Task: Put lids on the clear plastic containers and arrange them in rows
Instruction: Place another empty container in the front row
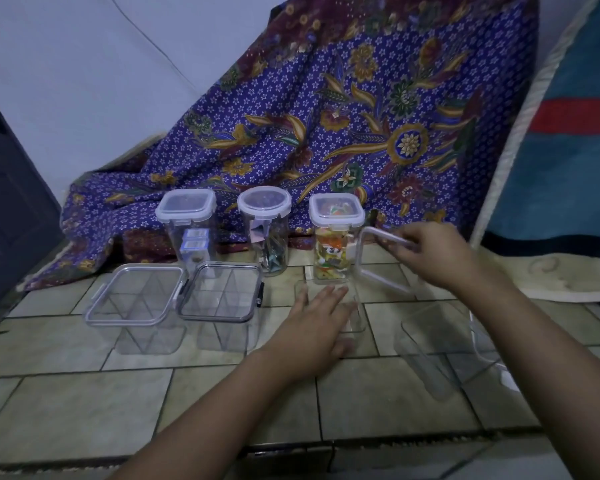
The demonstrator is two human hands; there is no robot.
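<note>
While our left hand [321,318] lies flat with its fingers [329,295] spread on top of an open clear container [352,311] on the tiled floor [66,403], our right hand [437,252] holds a clear lid [383,259] up on edge just to the right of it, the fingers pinching the lid's top rim. Far along the floor stands a row of three tall lidded jars: a square one [187,230] on the left with small boxes inside, a round one [264,230] in the middle, and a square one [335,237] on the right with colourful contents. Nearer, at left, two low divided boxes sit side by side, touching: the left box [136,306] and the right box [222,303], each with a lid on top. Another clear open container [430,351] lies tilted at near right. A patterned purple cloth [343,116] hangs behind the jars.
</note>
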